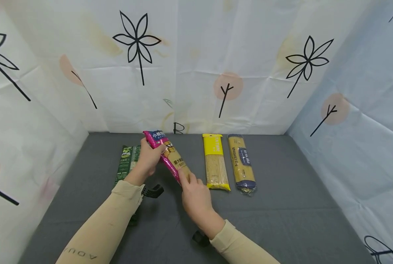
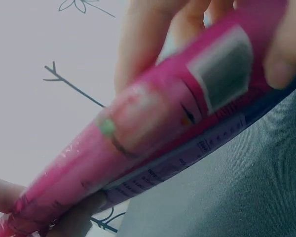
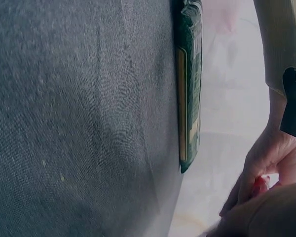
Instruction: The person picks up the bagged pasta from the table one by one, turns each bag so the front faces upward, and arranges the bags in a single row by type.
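Both forearms reach forward over the grey table [image 1: 282, 220]. Left hand [image 1: 148, 159] grips the pink pasta packet's [image 1: 170, 156] far end; right hand [image 1: 194, 196] apparently pinches its near end, holding it tilted above the surface.

— Any print you can read?
— "SPAGHETTI" on the blue-labelled pack [image 1: 241, 162], at two o'clock from my right hand [image 1: 195, 194] — and "AQUA", upside down, on my left sleeve [image 1: 99, 227]. The rest blurs.
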A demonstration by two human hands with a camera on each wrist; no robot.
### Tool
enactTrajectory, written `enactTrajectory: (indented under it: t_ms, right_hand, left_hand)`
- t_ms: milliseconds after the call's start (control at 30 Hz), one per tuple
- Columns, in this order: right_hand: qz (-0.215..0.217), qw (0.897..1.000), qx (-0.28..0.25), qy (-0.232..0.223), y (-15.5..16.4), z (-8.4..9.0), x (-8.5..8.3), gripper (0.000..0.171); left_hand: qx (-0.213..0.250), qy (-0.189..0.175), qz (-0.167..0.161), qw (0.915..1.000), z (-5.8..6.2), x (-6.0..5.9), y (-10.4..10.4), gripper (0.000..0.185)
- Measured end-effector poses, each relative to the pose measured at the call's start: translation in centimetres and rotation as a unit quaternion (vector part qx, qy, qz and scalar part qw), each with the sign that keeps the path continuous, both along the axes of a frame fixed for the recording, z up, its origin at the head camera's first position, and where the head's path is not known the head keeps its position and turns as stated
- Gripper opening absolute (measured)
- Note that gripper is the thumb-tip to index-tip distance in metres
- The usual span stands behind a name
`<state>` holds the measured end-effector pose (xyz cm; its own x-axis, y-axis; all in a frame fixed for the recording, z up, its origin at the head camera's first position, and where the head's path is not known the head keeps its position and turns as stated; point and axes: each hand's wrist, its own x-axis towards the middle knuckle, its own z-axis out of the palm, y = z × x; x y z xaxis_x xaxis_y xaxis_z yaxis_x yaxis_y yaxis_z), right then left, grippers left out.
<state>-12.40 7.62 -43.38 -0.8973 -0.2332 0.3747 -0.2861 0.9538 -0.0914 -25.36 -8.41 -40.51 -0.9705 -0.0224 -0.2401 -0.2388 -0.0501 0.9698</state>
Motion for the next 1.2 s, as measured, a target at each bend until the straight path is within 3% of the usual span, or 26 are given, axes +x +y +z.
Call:
enactTrajectory:
  t_ms: [167,433,700,767,833,1033,1100,1200]
  right_hand:
    - [0.000,0.999,-0.027,-0.025,-0.1,-0.1,0.3,0.074]
    - [0.010,0.995,-0.090,-0.046,0.9,-0.1,0.1,0.070]
    - [0.020,0.979,-0.179,-0.098,2.4,-0.3,-0.6,0.062]
    - [0.023,0.968,-0.216,-0.127,2.6,-0.5,-0.8,0.062]
    - [0.029,0.950,-0.267,-0.162,2.8,-0.7,-1.0,0.063]
    - [0.043,0.868,-0.410,-0.278,3.4,-1.7,-1.7,0.063]
    - [0.044,0.850,-0.431,-0.299,3.5,-2.0,-1.9,0.063]
    - [0.056,0.834,-0.451,-0.314,3.5,-2.2,-2.0,0.061]
  left_hand:
    - [0.013,0.000,0.005,0.9999,0.1,0.0,-0.1,0.073]
    - [0.104,-0.046,0.016,0.9934,0.5,0.0,-0.7,0.058]
    - [0.148,-0.042,-0.001,0.9881,0.8,-0.1,-0.7,0.051]
    - [0.151,-0.041,-0.013,0.9875,0.7,-0.1,-0.7,0.050]
    - [0.153,-0.040,-0.022,0.9871,0.7,-0.1,-0.6,0.050]
    - [0.153,-0.034,-0.031,0.9872,0.4,0.0,-0.5,0.049]
    - [0.150,-0.033,-0.035,0.9875,0.2,0.0,-0.5,0.049]
    - [0.134,-0.033,-0.039,0.9897,0.0,0.0,-0.3,0.047]
